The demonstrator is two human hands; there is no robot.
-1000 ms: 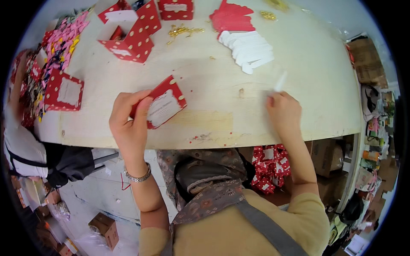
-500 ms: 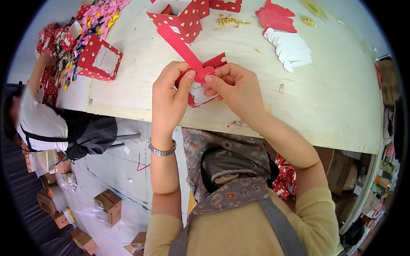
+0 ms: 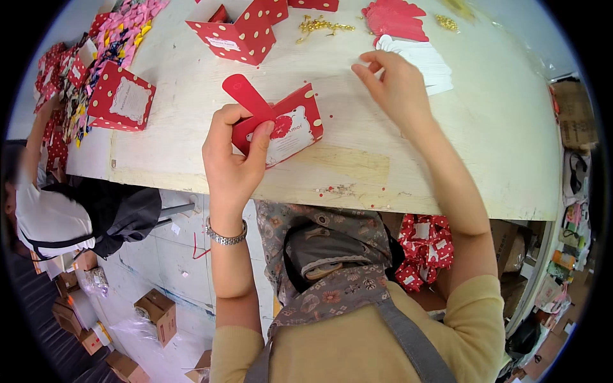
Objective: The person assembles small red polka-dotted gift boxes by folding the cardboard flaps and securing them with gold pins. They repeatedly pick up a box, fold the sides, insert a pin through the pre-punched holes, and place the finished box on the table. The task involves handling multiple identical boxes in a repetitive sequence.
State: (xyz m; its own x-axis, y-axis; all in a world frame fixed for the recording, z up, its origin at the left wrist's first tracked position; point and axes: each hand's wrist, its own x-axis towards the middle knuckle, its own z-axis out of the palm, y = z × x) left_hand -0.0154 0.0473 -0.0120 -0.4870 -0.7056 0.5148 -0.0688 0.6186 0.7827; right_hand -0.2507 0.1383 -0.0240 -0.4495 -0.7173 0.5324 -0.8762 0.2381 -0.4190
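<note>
My left hand [image 3: 231, 153] grips a small red gift box [image 3: 309, 105] with pale dots and a white label, tilted above the near part of the table. A red paper strip [image 3: 245, 96] with a rounded end stands up from the box, pinched between thumb and fingers along with its wall. Over the table to the right, my right hand [image 3: 402, 92] is empty, thumb and fingers apart. Its fingertips are close to a fanned stack of white paper cut-outs [image 3: 428, 64]. Behind that stack lies a pile of red paper pieces [image 3: 396, 20].
Small gold fasteners [image 3: 319, 27] and another gold heap [image 3: 446, 23] lie at the back. Dotted boxes [image 3: 239, 35] stand far left of centre, another box [image 3: 121, 99] farther left, beside colourful bows [image 3: 128, 29]. A co-worker [image 3: 57, 210] is at the left. Dotted red pieces [image 3: 424, 246] sit below the table edge.
My right hand has let go of the box and moved right, toward the white cut-outs. The left hand keeps hold of the box, whose label now shows more fully. The view has shifted slightly.
</note>
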